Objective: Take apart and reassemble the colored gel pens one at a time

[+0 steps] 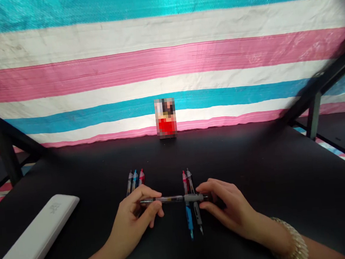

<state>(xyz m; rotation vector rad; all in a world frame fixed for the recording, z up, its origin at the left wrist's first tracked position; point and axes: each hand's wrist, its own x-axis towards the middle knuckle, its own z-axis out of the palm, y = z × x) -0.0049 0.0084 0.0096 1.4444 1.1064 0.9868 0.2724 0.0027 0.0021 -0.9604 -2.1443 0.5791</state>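
A clear-barrelled pen (171, 199) with a grey grip is held level between my two hands. My left hand (134, 214) pinches its left end between thumb and fingers. At the other end, beside the grey grip, my right hand (231, 207) has thumb and fingertips closed on it. Beneath this pen lie a pen with a red top and blue grip (189, 219) and a grey-gripped pen (197, 212), their middles partly covered. Past my left hand, a black pen (130, 184), a blue pen (135, 180) and a red pen (141, 177) lie side by side, lower ends hidden.
A long white device (36, 240) lies on the black table (102, 160) at the left. At the back edge stands a small blurred picture or box (166, 120). Black metal bars (314, 111) flank the table, and a striped sheet (166, 61) hangs behind.
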